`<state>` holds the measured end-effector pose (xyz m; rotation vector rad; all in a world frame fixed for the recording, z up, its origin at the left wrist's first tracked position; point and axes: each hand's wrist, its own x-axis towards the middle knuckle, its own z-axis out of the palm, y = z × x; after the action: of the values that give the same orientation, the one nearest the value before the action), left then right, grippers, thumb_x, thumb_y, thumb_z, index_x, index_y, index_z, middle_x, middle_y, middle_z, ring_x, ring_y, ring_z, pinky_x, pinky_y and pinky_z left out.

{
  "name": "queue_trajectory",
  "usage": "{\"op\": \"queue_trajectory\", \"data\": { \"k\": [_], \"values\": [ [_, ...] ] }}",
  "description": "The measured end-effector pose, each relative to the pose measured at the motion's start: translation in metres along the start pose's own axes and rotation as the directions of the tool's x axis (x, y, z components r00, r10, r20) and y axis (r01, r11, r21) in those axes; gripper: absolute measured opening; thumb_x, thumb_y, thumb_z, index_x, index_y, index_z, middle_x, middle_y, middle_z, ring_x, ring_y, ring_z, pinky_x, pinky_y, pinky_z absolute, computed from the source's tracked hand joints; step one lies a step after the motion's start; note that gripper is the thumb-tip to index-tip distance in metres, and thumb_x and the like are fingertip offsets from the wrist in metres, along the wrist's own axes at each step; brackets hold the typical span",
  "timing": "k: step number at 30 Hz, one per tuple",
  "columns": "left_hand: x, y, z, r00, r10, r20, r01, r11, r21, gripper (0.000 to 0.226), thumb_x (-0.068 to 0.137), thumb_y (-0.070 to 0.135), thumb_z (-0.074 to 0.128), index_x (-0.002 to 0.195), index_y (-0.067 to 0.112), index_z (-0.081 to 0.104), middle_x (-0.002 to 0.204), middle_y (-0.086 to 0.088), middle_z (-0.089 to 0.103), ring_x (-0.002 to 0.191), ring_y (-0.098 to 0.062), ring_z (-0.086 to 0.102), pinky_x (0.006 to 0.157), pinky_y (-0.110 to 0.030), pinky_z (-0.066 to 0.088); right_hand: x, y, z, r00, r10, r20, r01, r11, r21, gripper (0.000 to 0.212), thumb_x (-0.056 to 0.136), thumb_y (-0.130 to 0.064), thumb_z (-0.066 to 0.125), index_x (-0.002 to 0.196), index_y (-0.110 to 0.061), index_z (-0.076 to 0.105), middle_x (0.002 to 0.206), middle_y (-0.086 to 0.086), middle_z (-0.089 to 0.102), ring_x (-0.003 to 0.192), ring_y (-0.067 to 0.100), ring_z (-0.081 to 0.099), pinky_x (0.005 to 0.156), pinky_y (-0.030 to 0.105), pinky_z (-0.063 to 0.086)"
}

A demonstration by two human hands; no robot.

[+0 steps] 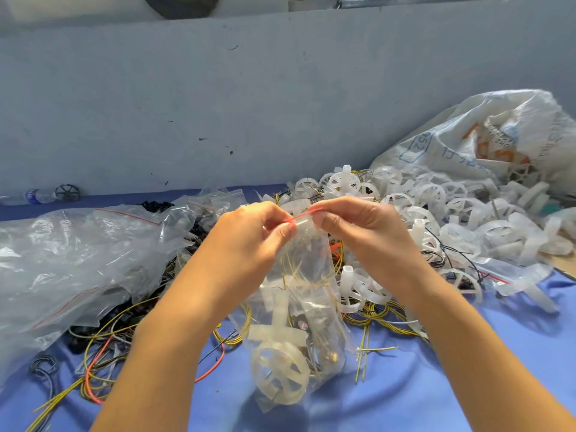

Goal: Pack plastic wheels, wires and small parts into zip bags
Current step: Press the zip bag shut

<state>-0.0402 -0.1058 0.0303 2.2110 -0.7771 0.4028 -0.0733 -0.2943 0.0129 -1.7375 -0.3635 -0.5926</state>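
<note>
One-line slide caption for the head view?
Left hand and right hand pinch the red strip of the zip bag, wheel and wires inside.

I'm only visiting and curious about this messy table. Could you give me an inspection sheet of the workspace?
Surface: blue cloth, largely covered.
Job's things: zip bag holding a wheel; loose wheels heaped right; empty bags left.
Clutter: printed sack far right; bottle far left.
Grippers: left hand and right hand pinch the bag's red strip.
Cables: yellow, red and black wires strewn on the cloth.
Surroundings: grey wall behind.
</note>
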Motion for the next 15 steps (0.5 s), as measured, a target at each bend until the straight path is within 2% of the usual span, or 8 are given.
{"op": "queue_trajectory", "data": {
  "k": [3,6,8,10,13,15],
  "values": [
    [0.001,0.005,0.003,0.999,0.034,-0.003,-0.034,0.999,-0.004,0.017,0.095,0.041,0.058,0.095,0.030,0.071,0.082,0.015,0.068,0.078,0.000,0.061,0.070,-0.025,0.047,-0.001,0.002,0.006,1.000,-0.002,0.011,0.002,0.997,0.072,0.013,0.087,-0.008,0.069,0.095,-0.016,0.076,0.093,-0.003,0.077,0.088,0.006,0.069,0.083,0.019,0.052],
    [0.001,0.009,0.007,0.997,0.055,-0.048,-0.056,0.998,-0.018,0.022,0.096,0.045,0.055,0.094,0.029,0.070,0.068,0.020,0.063,0.067,-0.001,0.057,0.057,-0.018,0.041,-0.005,0.002,0.017,0.999,0.021,-0.044,-0.010,0.972,0.236,0.015,0.089,-0.009,0.066,0.102,-0.007,0.074,0.097,0.001,0.076,0.089,0.006,0.069,0.079,0.016,0.051],
    [0.000,0.009,0.009,0.997,0.047,-0.064,-0.049,0.999,-0.024,0.024,0.096,0.047,0.055,0.091,0.029,0.069,0.061,0.024,0.057,0.061,0.001,0.053,0.053,-0.015,0.036,-0.007,0.003,0.025,0.994,0.076,-0.076,-0.051,0.954,0.296,0.015,0.091,-0.014,0.065,0.103,-0.011,0.074,0.097,-0.002,0.076,0.088,0.005,0.069,0.075,0.015,0.051],
    [0.000,0.008,0.010,0.996,0.039,-0.083,-0.040,0.999,-0.004,0.024,0.096,0.045,0.055,0.091,0.027,0.070,0.059,0.020,0.056,0.061,0.003,0.052,0.053,-0.014,0.033,-0.008,0.005,0.031,0.986,0.143,-0.088,-0.110,0.946,0.306,0.014,0.091,-0.021,0.065,0.101,-0.016,0.074,0.097,-0.002,0.076,0.086,0.006,0.067,0.074,0.019,0.051],
    [-0.001,0.006,0.010,0.995,0.044,-0.090,-0.040,0.998,0.042,0.027,0.096,0.047,0.053,0.092,0.027,0.070,0.063,0.017,0.057,0.062,0.001,0.053,0.057,-0.023,0.038,-0.007,0.004,0.035,0.980,0.163,-0.114,-0.130,0.959,0.253,0.012,0.093,-0.024,0.064,0.096,-0.017,0.073,0.089,-0.002,0.074,0.081,0.007,0.062,0.071,0.018,0.050],
    [-0.002,0.006,0.010,0.996,0.038,-0.085,-0.034,0.998,0.053,0.027,0.095,0.048,0.053,0.093,0.027,0.070,0.066,0.014,0.059,0.063,-0.003,0.054,0.061,-0.031,0.045,-0.005,0.003,0.036,0.976,0.149,-0.158,-0.114,0.970,0.215,0.010,0.094,-0.024,0.063,0.092,-0.019,0.072,0.078,-0.009,0.071,0.072,0.003,0.059,0.068,0.014,0.049]
  ]
}}
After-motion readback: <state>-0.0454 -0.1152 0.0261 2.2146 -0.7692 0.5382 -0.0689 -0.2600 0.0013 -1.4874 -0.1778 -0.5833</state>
